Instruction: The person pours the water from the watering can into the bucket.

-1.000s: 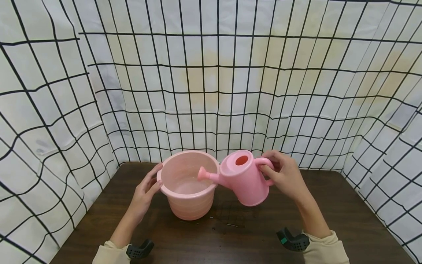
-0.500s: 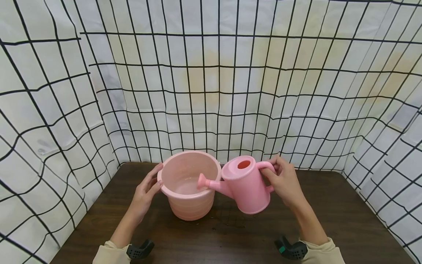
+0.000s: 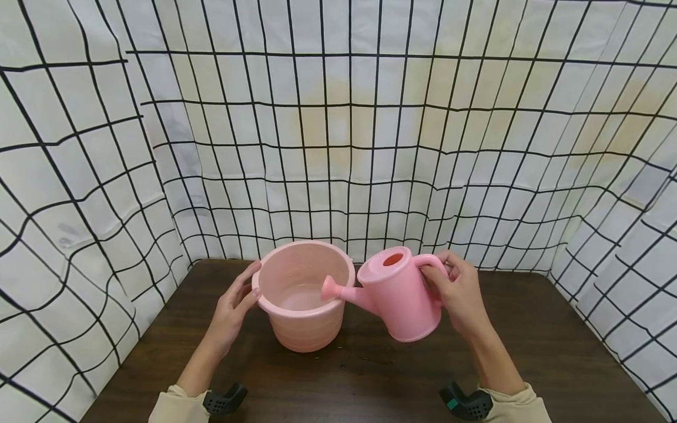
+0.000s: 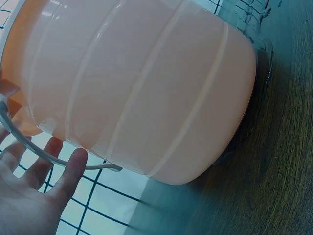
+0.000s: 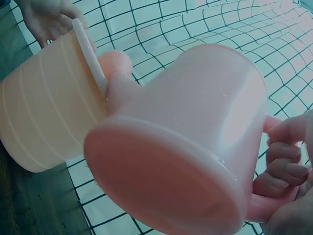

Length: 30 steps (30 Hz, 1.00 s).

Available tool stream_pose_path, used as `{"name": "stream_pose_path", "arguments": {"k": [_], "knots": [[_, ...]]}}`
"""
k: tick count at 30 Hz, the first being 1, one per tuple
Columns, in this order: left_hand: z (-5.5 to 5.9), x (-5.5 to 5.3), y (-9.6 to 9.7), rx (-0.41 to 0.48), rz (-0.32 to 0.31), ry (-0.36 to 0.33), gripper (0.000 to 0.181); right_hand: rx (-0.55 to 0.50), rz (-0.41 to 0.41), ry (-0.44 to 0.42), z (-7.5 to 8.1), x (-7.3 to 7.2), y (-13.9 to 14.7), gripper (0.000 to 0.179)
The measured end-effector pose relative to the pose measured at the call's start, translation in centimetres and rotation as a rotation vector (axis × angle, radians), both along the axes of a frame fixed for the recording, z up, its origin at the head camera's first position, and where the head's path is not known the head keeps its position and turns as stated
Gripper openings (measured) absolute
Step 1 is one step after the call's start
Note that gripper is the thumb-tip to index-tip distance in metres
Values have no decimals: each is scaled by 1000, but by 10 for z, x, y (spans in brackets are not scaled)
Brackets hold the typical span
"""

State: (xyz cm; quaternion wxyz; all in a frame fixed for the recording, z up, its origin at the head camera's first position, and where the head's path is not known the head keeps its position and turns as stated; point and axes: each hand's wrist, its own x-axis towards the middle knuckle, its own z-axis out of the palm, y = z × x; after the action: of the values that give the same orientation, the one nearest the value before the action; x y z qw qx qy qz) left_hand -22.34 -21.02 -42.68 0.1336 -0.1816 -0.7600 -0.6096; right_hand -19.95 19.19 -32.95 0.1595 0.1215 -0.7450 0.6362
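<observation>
Watering can [image 3: 403, 301] tilted, spout [image 3: 355, 297] over the bucket [image 3: 307, 329]
Right hand [image 3: 461, 292] curls round its handle [image 3: 427, 259]; left hand [image 3: 233, 306], fingers [image 4: 68, 177] spread, touches the bucket's left rim [image 3: 256, 283]

Loses part of the handle [image 3: 423, 258] of the watering can [image 3: 403, 305] behind the right hand [image 3: 461, 289]. Crops the bucket [image 4: 142, 93], beside the left hand [image 4: 32, 193], at the left wrist view's top edge. Cuts off beige sleeves [image 3: 178, 408] below both hands. Leaves specks [image 3: 367, 359] on the tabletop [image 3: 534, 341] between the hands too small to identify.
</observation>
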Motion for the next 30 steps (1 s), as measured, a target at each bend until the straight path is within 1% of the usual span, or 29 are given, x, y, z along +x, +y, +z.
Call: {"name": "stream_pose_path", "arguments": {"k": [4, 5, 8, 20, 30], "knots": [[0, 0, 0, 0, 0, -4, 51, -61, -5, 9, 0, 0, -1, 15], [0, 0, 0, 1, 0, -5, 51, -63, -13, 12, 0, 0, -1, 19], [-1, -1, 0, 3, 0, -6, 51, -63, -42, 15, 0, -1, -2, 22], [0, 0, -1, -6, 17, -24, 51, -22, -51, 23, 1, -4, -2, 26], [0, 0, 0, 0, 9, -18, 51, 7, -38, 40, 1, -7, 0, 25]]}}
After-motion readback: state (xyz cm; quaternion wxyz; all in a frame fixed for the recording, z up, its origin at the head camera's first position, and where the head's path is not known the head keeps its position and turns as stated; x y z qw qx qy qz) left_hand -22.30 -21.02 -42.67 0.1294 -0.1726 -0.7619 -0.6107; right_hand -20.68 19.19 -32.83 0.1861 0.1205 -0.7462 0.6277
